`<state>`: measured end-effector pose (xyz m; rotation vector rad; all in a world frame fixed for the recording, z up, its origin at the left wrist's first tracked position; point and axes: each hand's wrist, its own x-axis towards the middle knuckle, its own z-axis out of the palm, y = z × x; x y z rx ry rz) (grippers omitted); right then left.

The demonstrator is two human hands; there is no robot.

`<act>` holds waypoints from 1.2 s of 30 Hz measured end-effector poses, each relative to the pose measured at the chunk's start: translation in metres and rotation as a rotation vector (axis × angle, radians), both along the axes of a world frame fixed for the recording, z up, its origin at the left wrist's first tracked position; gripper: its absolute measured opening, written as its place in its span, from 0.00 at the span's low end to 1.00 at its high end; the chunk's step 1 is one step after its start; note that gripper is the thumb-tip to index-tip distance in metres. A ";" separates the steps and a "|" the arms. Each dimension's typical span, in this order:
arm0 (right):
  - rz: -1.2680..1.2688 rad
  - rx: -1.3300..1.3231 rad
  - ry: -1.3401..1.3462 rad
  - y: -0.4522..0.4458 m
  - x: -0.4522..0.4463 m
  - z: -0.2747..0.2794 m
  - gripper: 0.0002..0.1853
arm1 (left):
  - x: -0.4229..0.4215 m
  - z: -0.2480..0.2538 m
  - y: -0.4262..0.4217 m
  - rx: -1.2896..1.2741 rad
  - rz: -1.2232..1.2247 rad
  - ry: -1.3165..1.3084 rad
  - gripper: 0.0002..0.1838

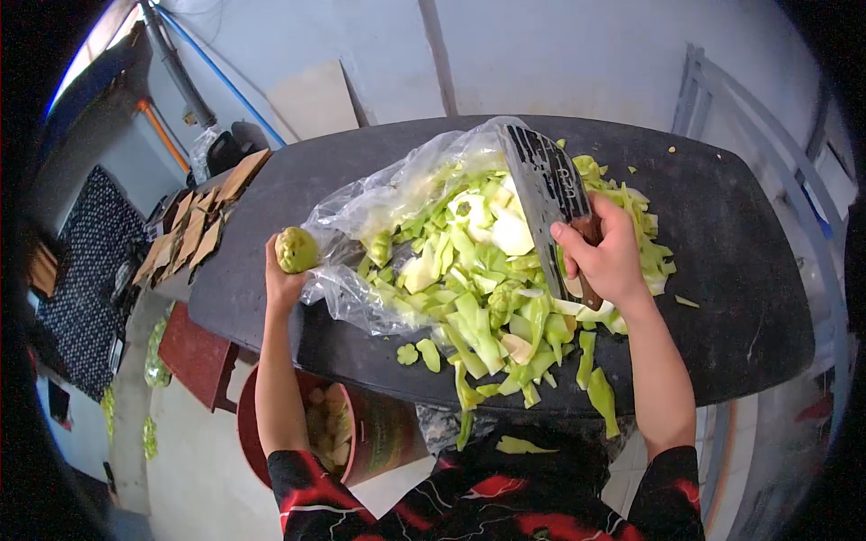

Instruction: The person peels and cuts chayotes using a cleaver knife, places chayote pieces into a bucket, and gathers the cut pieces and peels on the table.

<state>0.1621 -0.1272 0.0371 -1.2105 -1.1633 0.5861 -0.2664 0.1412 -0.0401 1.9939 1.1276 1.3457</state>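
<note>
My left hand (284, 281) is closed round a green, knobbly vegetable (297, 250) at the left of the dark table, beside the edge of a clear plastic bag (352, 212). My right hand (606, 251) grips the brown wooden handle of a wide cleaver (541, 189), whose blade stands raised over the heap. Under and around the blade lie many pale green peels and cut pieces (478, 316), partly inside the bag. A whitish peeled piece (511, 233) shows near the blade.
The dark oval table (740, 270) spans the view. Below its front edge stands a red bucket (370, 442) with pieces inside. A reddish stool (194, 356) and cardboard pieces (194, 230) are at the left. A metal frame (767, 117) leans at the right.
</note>
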 end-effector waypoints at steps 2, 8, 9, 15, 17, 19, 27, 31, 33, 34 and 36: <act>0.007 -0.002 -0.005 0.001 0.003 -0.001 0.07 | 0.000 0.001 0.003 -0.023 -0.025 -0.032 0.48; -0.003 -0.015 -0.011 0.001 0.006 -0.002 0.08 | 0.006 0.003 0.004 -0.136 -0.068 -0.124 0.52; -0.006 -0.013 -0.021 0.001 0.006 -0.003 0.08 | 0.006 -0.005 0.009 -0.069 -0.090 -0.140 0.54; 0.005 -0.041 -0.016 -0.002 -0.001 0.001 0.08 | 0.000 -0.044 0.027 0.078 0.153 0.003 0.51; 0.007 -0.035 -0.024 -0.001 -0.001 0.001 0.07 | 0.009 -0.036 0.019 0.056 0.153 0.001 0.51; 0.010 -0.031 -0.033 0.000 0.000 -0.002 0.07 | 0.018 -0.026 0.008 0.044 0.202 0.060 0.51; 0.027 -0.032 -0.012 0.003 0.001 -0.004 0.07 | 0.042 -0.019 -0.006 0.072 0.270 0.216 0.48; 0.029 -0.017 -0.018 0.003 0.003 -0.006 0.07 | 0.042 -0.024 -0.008 0.160 0.294 0.223 0.46; 0.031 -0.036 0.002 0.001 0.001 -0.001 0.07 | 0.035 -0.032 -0.001 0.090 0.223 -0.004 0.42; 0.029 -0.035 0.002 0.001 0.001 -0.002 0.07 | 0.032 -0.030 -0.002 0.092 0.221 -0.003 0.42; 0.023 -0.015 -0.004 0.001 0.002 -0.003 0.07 | 0.027 -0.028 -0.003 0.031 0.141 -0.164 0.41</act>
